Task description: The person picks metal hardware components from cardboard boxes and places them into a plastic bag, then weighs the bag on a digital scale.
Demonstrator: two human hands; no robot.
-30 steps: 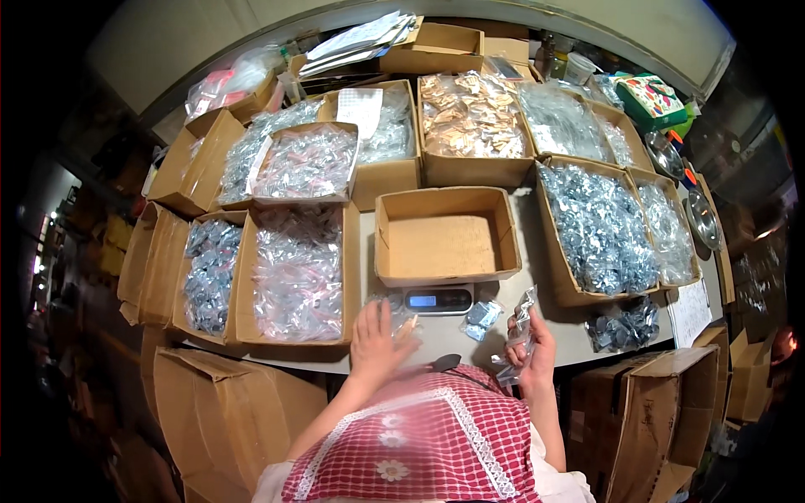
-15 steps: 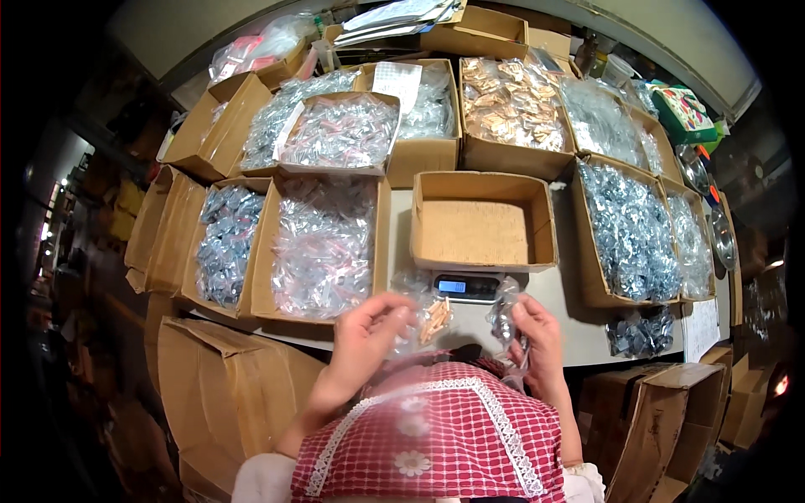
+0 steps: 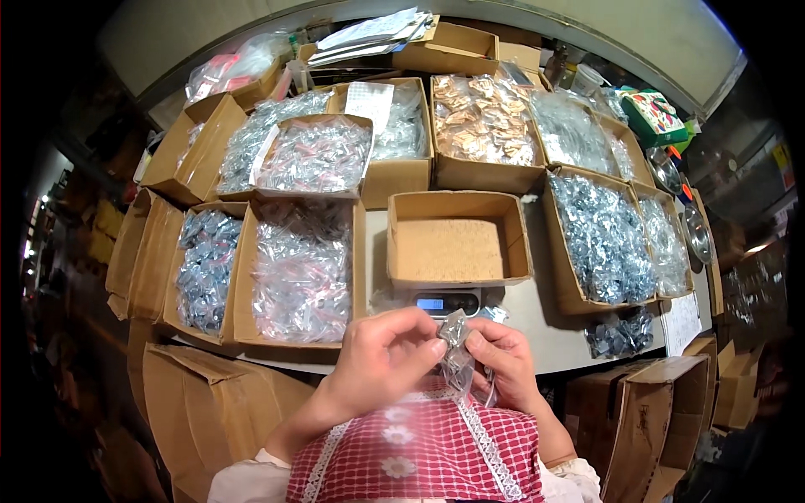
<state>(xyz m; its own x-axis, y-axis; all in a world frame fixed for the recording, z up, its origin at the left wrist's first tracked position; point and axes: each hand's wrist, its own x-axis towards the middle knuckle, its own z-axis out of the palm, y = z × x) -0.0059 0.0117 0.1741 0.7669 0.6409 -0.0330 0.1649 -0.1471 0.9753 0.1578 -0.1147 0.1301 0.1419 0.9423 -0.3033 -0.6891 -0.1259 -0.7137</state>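
Between my two hands is a small clear plastic bag [image 3: 456, 350] with greyish metal parts inside, held up just in front of my red checked apron. My right hand [image 3: 509, 362] pinches its right side between thumb and fingers. From the left, my left hand [image 3: 375, 362] is closed, with thumb and fingertips at the bag's left edge. Another bit of shiny clear plastic [image 3: 493, 314] shows just behind the right hand. A digital scale [image 3: 448, 303] with a lit blue display lies beyond my hands, partly hidden. Whatever lies inside the left palm is hidden.
An open cardboard box [image 3: 459, 251] sits at the scale. To its left stands a box of bagged parts [image 3: 302, 268]; to its right, a box of blue-grey bags [image 3: 599, 243]. Copper-coloured parts fill a box [image 3: 486, 121] behind. Dark bags [image 3: 619, 334] lie near the right edge.
My hands have come together, bringing the bag of grey parts between them. The bag of copper-coloured pieces by my left hand is out of sight now. The whole view has shifted slightly.
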